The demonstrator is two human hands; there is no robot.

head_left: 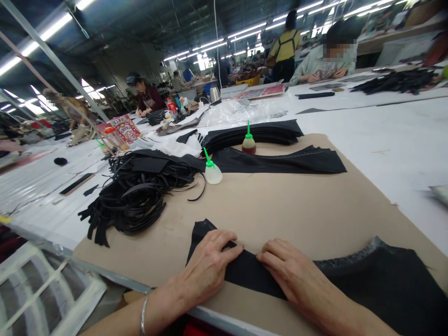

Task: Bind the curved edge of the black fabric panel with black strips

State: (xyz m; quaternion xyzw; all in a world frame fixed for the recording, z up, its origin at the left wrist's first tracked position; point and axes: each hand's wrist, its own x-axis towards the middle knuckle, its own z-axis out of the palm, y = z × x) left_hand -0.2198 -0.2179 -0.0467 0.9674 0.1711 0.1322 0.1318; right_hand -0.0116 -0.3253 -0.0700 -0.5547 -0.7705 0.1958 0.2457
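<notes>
My left hand and my right hand press side by side on a black cut piece of material near the front edge of a brown cardboard sheet. The fingers of both hands lie bent and flat along the piece's upper edge, fingertips almost meeting. To the right of that piece lies a stack of similar black pieces. A silver bangle sits on my left wrist.
A heap of black strips lies at left. Two small glue bottles with green nozzles stand beside more black stacks. Other people work at the long white table further back.
</notes>
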